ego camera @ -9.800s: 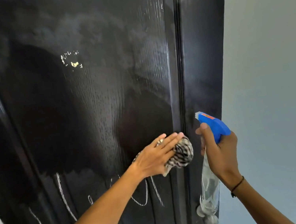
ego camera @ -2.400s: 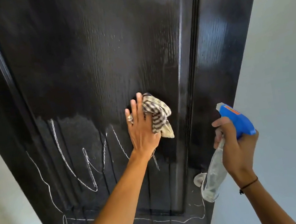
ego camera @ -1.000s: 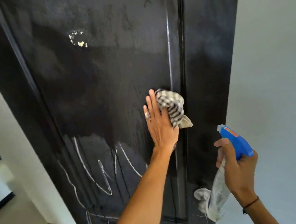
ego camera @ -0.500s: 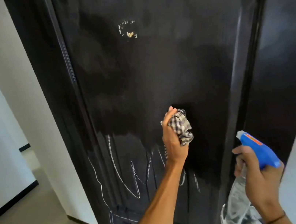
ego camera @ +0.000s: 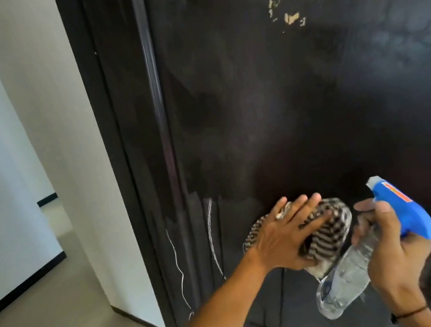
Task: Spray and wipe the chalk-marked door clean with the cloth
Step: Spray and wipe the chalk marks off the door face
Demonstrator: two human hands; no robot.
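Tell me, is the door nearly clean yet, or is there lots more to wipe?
About halfway. The upper part of the door looks wiped, with no chalk lines, only hazy smears. Right now the left hand presses the striped cloth flat on the door, and the right hand holds the spray bottle. Left to do: the white chalk lines low on the left side.

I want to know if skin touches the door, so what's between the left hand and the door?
In the head view, the striped cloth lies between the left hand and the door; straight fingers press it flat against the panel.
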